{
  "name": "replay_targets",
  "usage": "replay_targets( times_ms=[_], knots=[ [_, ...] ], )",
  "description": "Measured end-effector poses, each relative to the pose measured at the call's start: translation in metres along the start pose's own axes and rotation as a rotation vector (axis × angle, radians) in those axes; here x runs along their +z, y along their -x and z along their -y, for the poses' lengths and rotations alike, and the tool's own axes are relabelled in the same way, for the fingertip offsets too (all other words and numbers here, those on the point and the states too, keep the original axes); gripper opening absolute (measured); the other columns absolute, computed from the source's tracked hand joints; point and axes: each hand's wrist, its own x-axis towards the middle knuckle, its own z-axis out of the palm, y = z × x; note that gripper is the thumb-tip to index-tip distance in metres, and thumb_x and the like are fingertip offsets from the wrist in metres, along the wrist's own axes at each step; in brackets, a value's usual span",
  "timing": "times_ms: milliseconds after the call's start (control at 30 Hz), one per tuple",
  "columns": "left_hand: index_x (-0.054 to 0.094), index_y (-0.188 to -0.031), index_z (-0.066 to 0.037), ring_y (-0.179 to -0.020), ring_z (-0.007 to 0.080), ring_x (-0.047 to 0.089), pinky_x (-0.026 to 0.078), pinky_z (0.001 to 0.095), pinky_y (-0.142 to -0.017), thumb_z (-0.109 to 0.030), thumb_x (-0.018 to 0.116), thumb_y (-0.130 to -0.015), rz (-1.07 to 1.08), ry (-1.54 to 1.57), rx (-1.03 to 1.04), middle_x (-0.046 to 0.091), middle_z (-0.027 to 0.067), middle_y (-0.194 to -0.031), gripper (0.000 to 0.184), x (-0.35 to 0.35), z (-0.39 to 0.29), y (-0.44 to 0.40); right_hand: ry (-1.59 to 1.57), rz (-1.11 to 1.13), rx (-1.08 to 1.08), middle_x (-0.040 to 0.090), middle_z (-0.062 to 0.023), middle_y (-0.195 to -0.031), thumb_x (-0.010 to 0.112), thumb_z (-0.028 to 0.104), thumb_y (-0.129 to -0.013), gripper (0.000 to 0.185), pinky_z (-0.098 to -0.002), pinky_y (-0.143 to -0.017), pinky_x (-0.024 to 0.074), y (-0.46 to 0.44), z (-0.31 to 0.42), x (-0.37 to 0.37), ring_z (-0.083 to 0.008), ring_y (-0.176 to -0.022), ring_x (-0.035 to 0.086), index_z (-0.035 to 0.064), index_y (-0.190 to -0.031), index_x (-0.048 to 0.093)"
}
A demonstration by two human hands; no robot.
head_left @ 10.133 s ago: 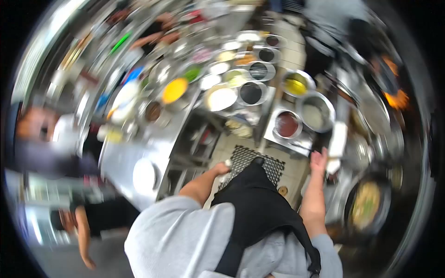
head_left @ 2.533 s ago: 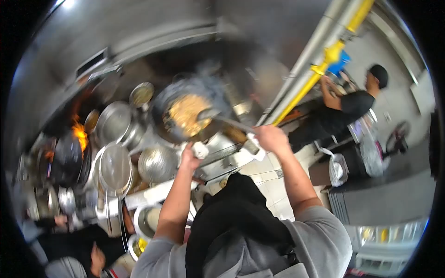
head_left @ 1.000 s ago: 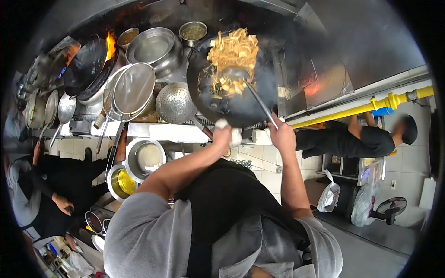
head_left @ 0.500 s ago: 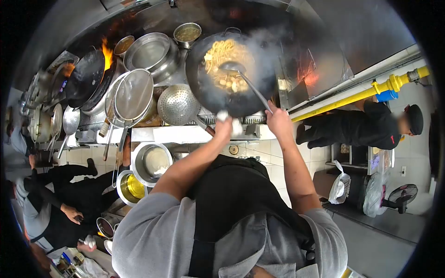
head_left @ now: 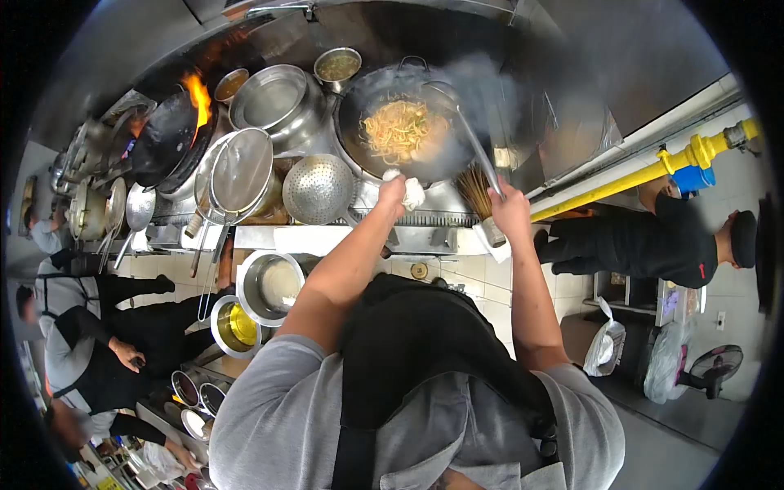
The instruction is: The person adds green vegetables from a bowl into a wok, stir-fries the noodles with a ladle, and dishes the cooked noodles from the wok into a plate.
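Noodles (head_left: 398, 131) lie in a large dark wok (head_left: 355, 135), with smoke over its right side. My left hand (head_left: 394, 194) is closed on a white cloth (head_left: 413, 194) at the wok's near rim. My right hand (head_left: 512, 211) grips the long handle of a metal ladle (head_left: 478, 147), whose bowl is at the wok's upper right, off the noodles. Near that hand a bamboo brush (head_left: 475, 189) stands at the stove's edge. A perforated skimmer (head_left: 317, 189) lies left of the wok.
Wire strainers (head_left: 242, 171), a metal pot (head_left: 273, 98) and a flaming second wok (head_left: 170, 139) are on the left. A pot (head_left: 269, 286) and a bowl of yellow liquid (head_left: 238, 327) sit nearer. Co-workers (head_left: 122, 327) stand left; another person (head_left: 653, 237) is beyond the yellow pipe (head_left: 637, 175).
The ladle has moved from over the noodles to the wok's upper right. The noodles lie lower and more gathered in the wok. The far-right person has turned slightly, and more co-workers show at left.
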Motion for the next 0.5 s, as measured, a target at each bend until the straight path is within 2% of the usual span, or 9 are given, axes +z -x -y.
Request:
replay_targets(
  times_ms=[133, 167, 233, 300, 367, 400, 433, 467, 500],
  knots=[
    [0.057, -0.105, -0.003, -0.075, 0.0270, 0.067, 0.058, 0.0465, -0.066, -0.020, 0.046, -0.098, 0.141, 0.095, -0.032, 0.066, 0.0115, -0.091, 0.022, -0.011, 0.004, -0.003, 0.051, 0.084, 0.090, 0.065, -0.0263, -0.106, 0.060, 0.026, -0.090, 0.040, -0.0504, -0.090, 0.0489, -0.067, -0.013, 0.038, -0.0445, -0.103, 0.061, 0.0108, -0.128, 0.060],
    [0.057, -0.105, -0.003, -0.075, 0.0270, 0.067, 0.058, 0.0465, -0.066, -0.020, 0.046, -0.098, 0.131, 0.104, -0.015, 0.066, 0.0115, -0.091, 0.022, -0.011, 0.005, 0.014, 0.056, 0.107, 0.108, 0.065, -0.0259, -0.107, 0.061, 0.027, -0.089, 0.041, -0.0462, -0.091, 0.0499, -0.078, -0.011, 0.045, -0.0418, -0.104, 0.062, 0.0112, -0.127, 0.061],
    [0.058, -0.105, 0.000, -0.073, 0.0264, 0.067, 0.057, 0.0419, -0.064, -0.024, 0.050, -0.097, 0.037, 0.178, 0.066, 0.066, 0.0124, -0.089, 0.027, -0.008, 0.004, 0.063, 0.094, 0.181, 0.171, 0.065, -0.0255, -0.110, 0.060, 0.027, -0.090, 0.042, -0.0460, -0.092, 0.0500, -0.092, 0.000, 0.060, -0.0418, -0.104, 0.062, 0.0127, -0.129, 0.059],
    [0.060, -0.104, -0.001, -0.071, 0.0252, 0.066, 0.056, 0.0398, -0.063, -0.024, 0.055, -0.094, -0.021, 0.150, 0.047, 0.067, 0.0110, -0.090, 0.026, -0.023, 0.017, 0.097, 0.098, 0.234, 0.081, 0.065, -0.0249, -0.109, 0.056, 0.028, -0.093, 0.040, -0.0501, -0.091, 0.0493, -0.097, -0.002, 0.085, -0.0429, -0.106, 0.061, 0.0149, -0.131, 0.056],
    [0.061, -0.103, -0.001, -0.069, 0.0242, 0.065, 0.055, 0.0385, -0.063, -0.022, 0.059, -0.092, -0.028, 0.063, 0.113, 0.066, 0.0100, -0.088, 0.025, -0.049, 0.040, 0.123, 0.117, 0.347, 0.027, 0.065, -0.0241, -0.110, 0.055, 0.027, -0.093, 0.039, -0.0506, -0.090, 0.0493, -0.095, 0.005, 0.089, -0.0429, -0.106, 0.061, 0.0154, -0.131, 0.056],
    [0.062, -0.103, -0.004, -0.068, 0.0223, 0.065, 0.054, 0.0373, -0.061, -0.022, 0.059, -0.092, -0.053, 0.045, 0.091, 0.066, 0.0083, -0.086, 0.022, -0.055, 0.045, 0.146, 0.118, 0.408, -0.037, 0.065, -0.0235, -0.110, 0.054, 0.025, -0.094, 0.038, -0.0507, -0.089, 0.0494, -0.093, 0.004, 0.091, -0.0430, -0.105, 0.061, 0.0155, -0.130, 0.056],
    [0.062, -0.102, -0.007, -0.068, 0.0205, 0.064, 0.053, 0.0361, -0.059, -0.022, 0.059, -0.091, -0.074, 0.025, 0.068, 0.065, 0.0065, -0.083, 0.019, -0.059, 0.049, 0.168, 0.120, 0.465, -0.099, 0.066, -0.0230, -0.109, 0.054, 0.024, -0.094, 0.037, -0.0508, -0.089, 0.0495, -0.090, 0.002, 0.091, -0.0430, -0.104, 0.061, 0.0157, -0.130, 0.057],
    [0.063, -0.101, -0.007, -0.067, 0.0204, 0.064, 0.053, 0.0355, -0.058, -0.021, 0.059, -0.091, -0.105, 0.037, 0.063, 0.065, 0.0066, -0.082, 0.018, -0.068, 0.056, 0.182, 0.128, 0.478, -0.187, 0.066, -0.0219, -0.109, 0.054, 0.020, -0.093, 0.040, -0.0502, -0.087, 0.0507, -0.083, 0.002, 0.077, -0.0423, -0.102, 0.062, 0.0197, -0.132, 0.056],
    [0.063, -0.099, -0.006, -0.066, 0.0202, 0.063, 0.052, 0.0350, -0.058, -0.020, 0.059, -0.090, -0.134, 0.049, 0.054, 0.065, 0.0066, -0.080, 0.017, -0.076, 0.062, 0.195, 0.123, 0.479, -0.196, 0.066, -0.0219, -0.109, 0.054, 0.020, -0.093, 0.040, -0.0502, -0.087, 0.0507, -0.077, -0.003, 0.061, -0.0423, -0.102, 0.062, 0.0197, -0.132, 0.056]
  ],
)
